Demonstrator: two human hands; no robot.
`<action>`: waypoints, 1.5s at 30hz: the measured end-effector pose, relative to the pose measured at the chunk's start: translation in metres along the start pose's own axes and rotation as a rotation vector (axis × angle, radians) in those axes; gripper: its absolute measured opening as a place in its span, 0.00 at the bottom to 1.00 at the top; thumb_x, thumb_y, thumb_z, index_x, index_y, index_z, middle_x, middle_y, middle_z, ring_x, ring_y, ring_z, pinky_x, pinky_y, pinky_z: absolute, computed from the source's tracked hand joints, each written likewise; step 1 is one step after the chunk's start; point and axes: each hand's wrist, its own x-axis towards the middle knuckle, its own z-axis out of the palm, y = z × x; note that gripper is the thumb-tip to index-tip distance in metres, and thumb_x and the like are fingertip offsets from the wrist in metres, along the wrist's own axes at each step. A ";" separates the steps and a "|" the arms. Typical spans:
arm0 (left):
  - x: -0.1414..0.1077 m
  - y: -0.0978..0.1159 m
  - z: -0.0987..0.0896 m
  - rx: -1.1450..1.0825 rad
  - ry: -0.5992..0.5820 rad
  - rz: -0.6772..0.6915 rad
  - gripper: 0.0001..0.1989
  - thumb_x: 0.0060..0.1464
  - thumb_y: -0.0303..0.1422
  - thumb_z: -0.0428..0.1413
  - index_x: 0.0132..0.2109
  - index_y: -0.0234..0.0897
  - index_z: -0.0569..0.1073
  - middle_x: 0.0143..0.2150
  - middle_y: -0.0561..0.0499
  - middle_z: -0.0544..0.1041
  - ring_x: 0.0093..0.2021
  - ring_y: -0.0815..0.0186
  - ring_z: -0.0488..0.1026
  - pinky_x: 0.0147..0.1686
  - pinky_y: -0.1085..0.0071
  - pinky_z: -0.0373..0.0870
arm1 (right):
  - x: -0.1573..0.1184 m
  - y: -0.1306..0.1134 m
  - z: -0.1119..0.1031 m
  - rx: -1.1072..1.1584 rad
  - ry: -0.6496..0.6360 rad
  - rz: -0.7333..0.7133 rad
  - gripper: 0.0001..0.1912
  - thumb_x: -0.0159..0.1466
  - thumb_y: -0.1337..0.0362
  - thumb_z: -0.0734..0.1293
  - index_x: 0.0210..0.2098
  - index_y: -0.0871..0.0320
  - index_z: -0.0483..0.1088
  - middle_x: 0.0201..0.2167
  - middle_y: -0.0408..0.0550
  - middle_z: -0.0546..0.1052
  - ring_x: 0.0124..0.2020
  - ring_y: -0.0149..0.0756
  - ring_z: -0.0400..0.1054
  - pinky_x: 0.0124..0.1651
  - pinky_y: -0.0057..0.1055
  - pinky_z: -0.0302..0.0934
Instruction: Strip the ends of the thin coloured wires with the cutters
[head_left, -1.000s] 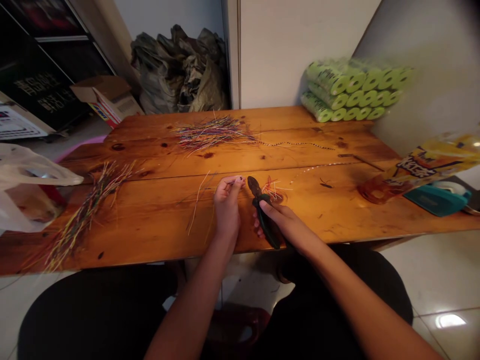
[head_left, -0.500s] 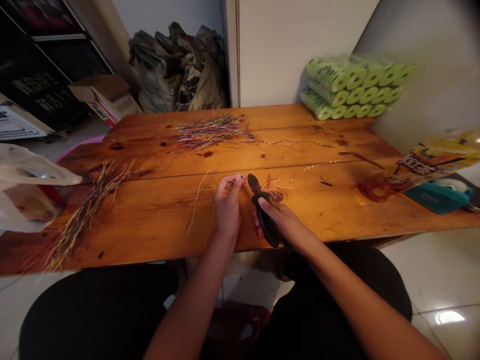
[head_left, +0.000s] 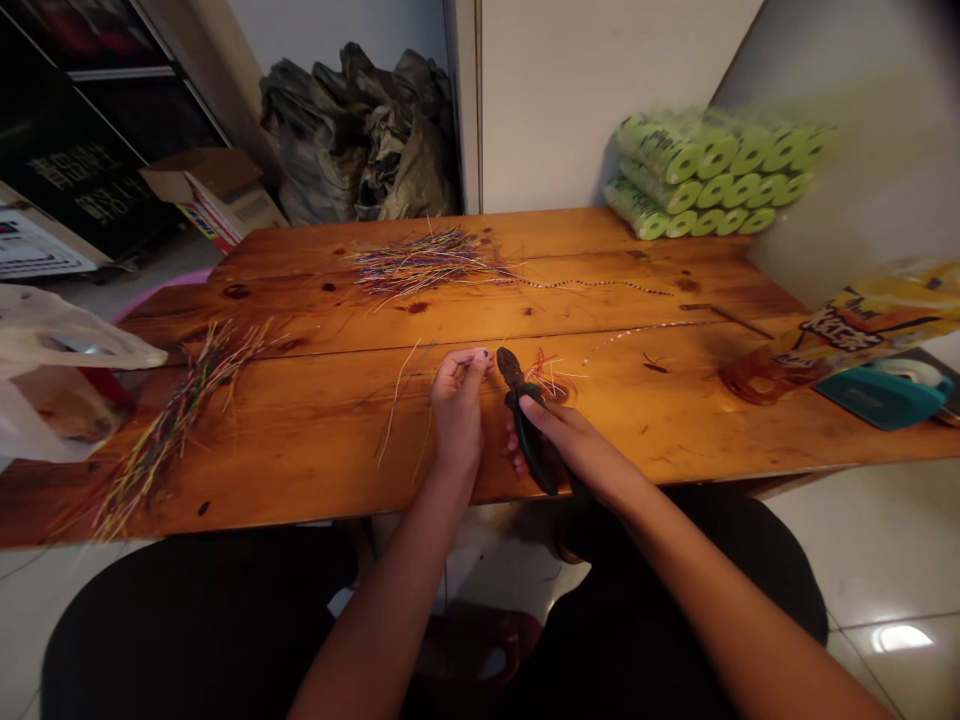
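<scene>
My right hand (head_left: 544,430) is wrapped round the dark handles of a pair of pliers (head_left: 531,425), whose jaws point away from me. Close to the jaw tip, my left hand (head_left: 459,388) pinches with thumb and forefinger; a thin wire seems to be in the pinch, with a thin strand trailing below the hand, though it is hard to make out. Just beyond the right hand lies a small pile of red and white wire pieces (head_left: 551,372). To the left of my left hand, a loose pale wire (head_left: 393,410) rests on the wooden table (head_left: 315,450).
A bundle of coloured wires (head_left: 420,262) lies at the back, another wire bundle (head_left: 172,420) at the left by a plastic bag (head_left: 67,340). On the right are a drink bottle (head_left: 832,335), a teal object (head_left: 881,395) and green-wrapped paper rolls (head_left: 697,185).
Both hands and the pliers keep almost the same pose. The whole view has shifted very slightly.
</scene>
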 end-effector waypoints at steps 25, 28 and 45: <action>-0.005 0.005 0.004 0.227 0.023 0.125 0.04 0.50 0.33 0.57 0.32 0.37 0.72 0.30 0.54 0.75 0.34 0.70 0.72 0.39 0.72 0.68 | -0.002 0.002 0.002 -0.085 0.078 -0.049 0.23 0.58 0.43 0.62 0.26 0.58 0.64 0.19 0.43 0.69 0.18 0.28 0.64 0.23 0.27 0.60; -0.004 0.004 0.003 0.228 0.011 0.129 0.04 0.50 0.33 0.57 0.31 0.37 0.72 0.30 0.53 0.75 0.33 0.70 0.72 0.38 0.72 0.68 | -0.003 0.003 0.007 -0.042 0.083 -0.090 0.22 0.61 0.44 0.60 0.27 0.58 0.63 0.18 0.41 0.67 0.17 0.28 0.62 0.21 0.26 0.58; -0.002 0.002 0.000 0.197 0.015 0.128 0.03 0.52 0.31 0.56 0.32 0.37 0.72 0.30 0.53 0.75 0.33 0.70 0.72 0.38 0.73 0.68 | 0.003 0.008 0.007 0.190 0.025 0.062 0.22 0.62 0.46 0.61 0.30 0.60 0.68 0.25 0.47 0.73 0.23 0.31 0.68 0.27 0.28 0.67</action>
